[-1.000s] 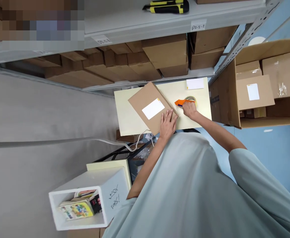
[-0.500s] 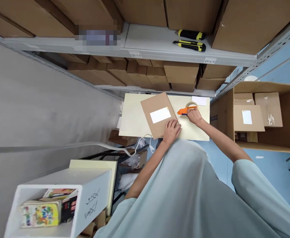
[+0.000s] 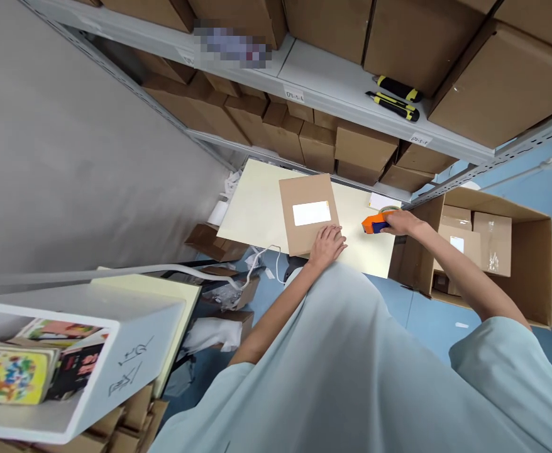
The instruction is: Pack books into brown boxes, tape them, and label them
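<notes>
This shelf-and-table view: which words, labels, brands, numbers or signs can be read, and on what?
Probably "D3-5-6", last figure unsure: white paper label on the grey metal shelf edge.
Similar code, too small: second white paper label, farther right.
Black handwritten characters, not legible to me: white rectangular box.
Cover print, too blurred: colourful paper books inside it.
No readable print: white rectangular sticker on the flat brown cardboard box.
Other white labels: too small.

Grey wall (image 3: 92, 157) at left, blue floor (image 3: 422, 314), metal shelving (image 3: 323, 66) beyond a cream table (image 3: 257, 207).
</notes>
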Demonstrator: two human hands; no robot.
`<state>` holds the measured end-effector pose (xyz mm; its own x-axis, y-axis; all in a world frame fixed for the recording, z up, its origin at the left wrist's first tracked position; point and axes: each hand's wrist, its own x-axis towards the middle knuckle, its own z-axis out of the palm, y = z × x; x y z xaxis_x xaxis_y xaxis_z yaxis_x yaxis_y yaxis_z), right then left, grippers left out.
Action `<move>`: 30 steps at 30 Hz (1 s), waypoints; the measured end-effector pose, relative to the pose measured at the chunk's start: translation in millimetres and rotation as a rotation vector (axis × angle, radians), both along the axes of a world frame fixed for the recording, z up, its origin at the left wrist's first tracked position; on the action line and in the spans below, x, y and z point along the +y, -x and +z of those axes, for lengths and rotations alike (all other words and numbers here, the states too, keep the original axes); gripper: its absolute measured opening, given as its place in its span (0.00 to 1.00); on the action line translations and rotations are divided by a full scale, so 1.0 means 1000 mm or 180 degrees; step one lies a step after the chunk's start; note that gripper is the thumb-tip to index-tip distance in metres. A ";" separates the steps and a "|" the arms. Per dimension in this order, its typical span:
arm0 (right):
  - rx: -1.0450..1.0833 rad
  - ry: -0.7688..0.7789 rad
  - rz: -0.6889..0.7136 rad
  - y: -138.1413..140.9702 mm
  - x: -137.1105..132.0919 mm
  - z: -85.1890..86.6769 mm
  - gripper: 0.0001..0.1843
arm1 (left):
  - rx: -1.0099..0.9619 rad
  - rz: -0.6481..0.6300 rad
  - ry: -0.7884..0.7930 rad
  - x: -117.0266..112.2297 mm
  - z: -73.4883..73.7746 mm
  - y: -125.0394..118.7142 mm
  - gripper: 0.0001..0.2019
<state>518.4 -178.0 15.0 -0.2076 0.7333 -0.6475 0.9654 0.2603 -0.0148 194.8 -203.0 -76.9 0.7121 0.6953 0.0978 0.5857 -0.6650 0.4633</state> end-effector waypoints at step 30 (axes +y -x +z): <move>-0.0429 0.0001 -0.1145 0.130 0.010 -0.049 0.21 | -0.0029 0.0126 -0.0193 0.001 -0.011 -0.004 0.12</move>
<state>388.1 -168.1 -34.3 0.1498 0.7436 -0.6516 0.9884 -0.0954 0.1184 199.1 -202.0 -88.0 0.6829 0.7156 0.1468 0.6082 -0.6683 0.4283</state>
